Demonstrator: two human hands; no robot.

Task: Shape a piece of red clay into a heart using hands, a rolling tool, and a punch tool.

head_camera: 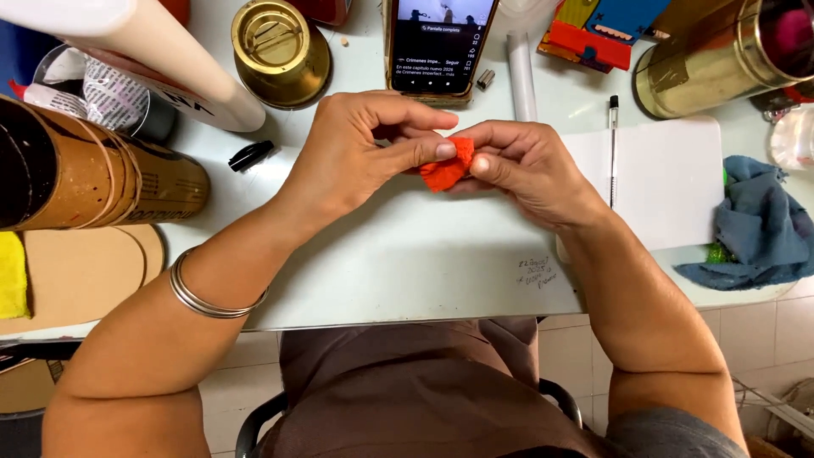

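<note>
We pinch the small orange scrap [447, 164] between both hands over the middle of the white table [407, 271], our left hand [360, 153] and right hand [530, 165] each closed on it with thumb and fingertips, equally near, phone [439, 42] beyond.

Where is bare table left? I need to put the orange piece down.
Free: the white table between the forearms, near its front edge. Less room on the open notebook beside the blue cloth. Crowded: behind both hands, around the phone and gold tins.
</note>
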